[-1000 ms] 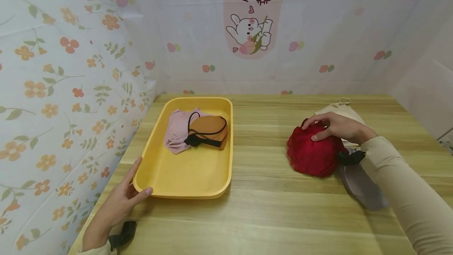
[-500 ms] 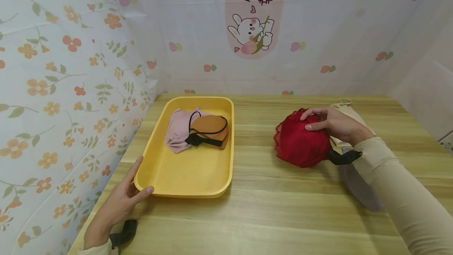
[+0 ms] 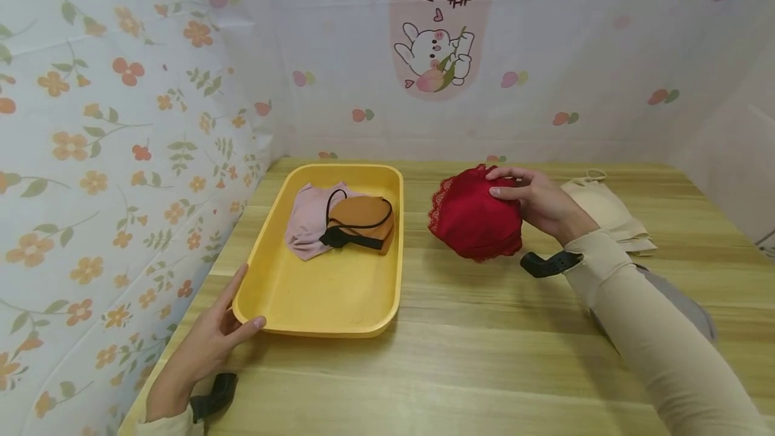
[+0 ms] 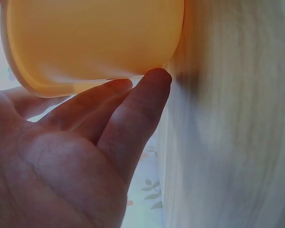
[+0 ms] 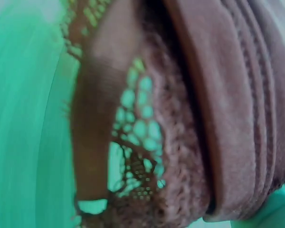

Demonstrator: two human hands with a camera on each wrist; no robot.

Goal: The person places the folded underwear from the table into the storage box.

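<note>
In the head view, my right hand pinches a folded red bra with lace edging, thumb and fingers at its upper right. It hangs over the table between the tray and the other garments. Close up in the right wrist view, the bra's lace and band fill most of the picture. My left hand rests at the near left corner of a yellow tray, thumb at the front rim. The left wrist view shows its fairly straight fingers against the tray's outer wall. Inside the tray lie a pink bra and an orange-brown bra with black straps.
On the right of the wooden table lie a cream bra and a grey garment, partly covered by my right sleeve. A floral sheet hangs along the left side and a printed one behind.
My right hand has lifted the red bra off the garments on the right and carried it left towards the tray, uncovering the cream bra. My left hand stays at the tray corner.
</note>
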